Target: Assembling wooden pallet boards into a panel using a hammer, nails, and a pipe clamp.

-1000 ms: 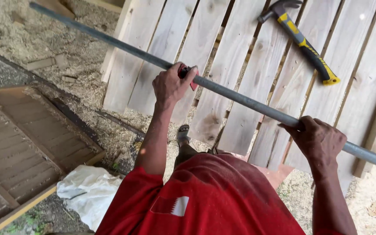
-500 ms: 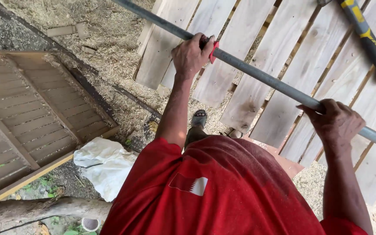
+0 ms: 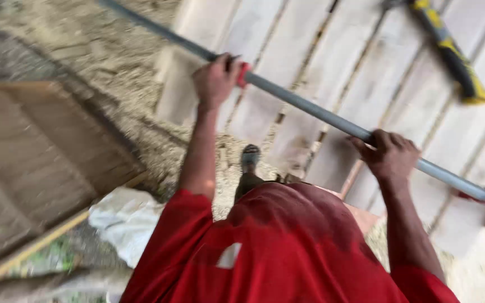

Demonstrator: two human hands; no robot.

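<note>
A long grey metal pipe runs slantwise from the upper left to the right edge, with red tape near each end. My left hand grips it beside one red band. My right hand grips it farther down. Under the pipe lies a panel of pale wooden slats. My red shirt fills the bottom of the view, and one foot shows below it.
A hammer with a yellow and black handle lies on the slats at the upper right. A brown slatted wooden panel lies at the left. A white sack rests on sawdust-covered ground.
The view has swung and blurred; the pipe and both hands sit slightly lower and more to the left in the frame. Both hands keep their grip on the pipe.
</note>
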